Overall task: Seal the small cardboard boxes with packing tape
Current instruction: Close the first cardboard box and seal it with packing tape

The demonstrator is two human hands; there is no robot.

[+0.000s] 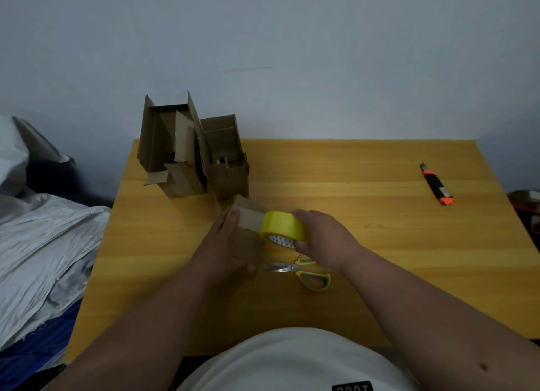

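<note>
A small brown cardboard box (pixel 250 219) stands on the wooden table (pixel 350 233) in front of me. My left hand (pixel 226 244) lies against its left side, fingers straight along the top edge, thumb at the near corner. My right hand (pixel 324 238) grips a yellow roll of packing tape (pixel 285 225) pressed to the box's right side. Two open cardboard boxes (pixel 175 151) (pixel 226 160) with raised flaps stand at the table's back left.
Yellow-and-grey scissors (pixel 304 271) lie just below my right hand. An orange-and-black utility knife (pixel 437 184) lies at the far right of the table. Crumpled white plastic sheeting (pixel 43 244) is piled left of the table. A plain wall rises behind.
</note>
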